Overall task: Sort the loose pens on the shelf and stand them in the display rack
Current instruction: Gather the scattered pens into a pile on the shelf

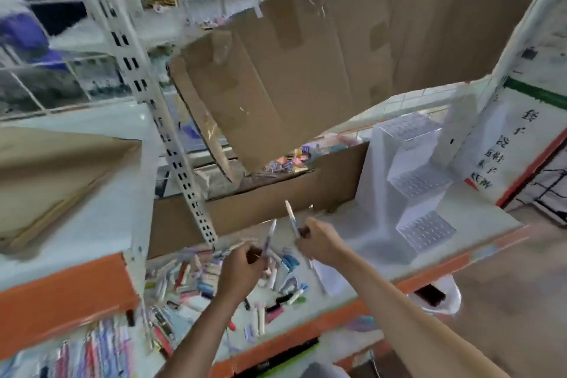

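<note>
Pens (196, 279) lie scattered in a loose heap on the white shelf (101, 224), spreading from just right of the perforated upright (184, 181) toward the middle; the picture is blurred, so single pens in the heap are hard to tell apart. Left of the upright, a flat sheet of cardboard (55, 169) lies tilted on the neighbouring shelf surface. Below the orange front edge (61, 294) of that shelf, more packaged pens hang at the lower left.

Over the heap, the left hand (242, 264) has its fingers curled round a white pen (270, 236), which points up and slightly right. Just beside it, the right hand (316, 242) pinches a second white pen (291, 218) between thumb and fingers; that pen leans up and to the left, its lower end showing beneath the hand. The two hands are near each other but apart.

Behind them a low cardboard wall (276, 193) stands along the back of the shelf, and a large torn cardboard panel (322, 70) hangs above it. Further right, the clear stepped display rack (420, 187) stands on the shelf, well apart from the heap, its perforated tiers rising toward the back. A white sign with handwritten characters (487, 156) stands at the far right.
</note>
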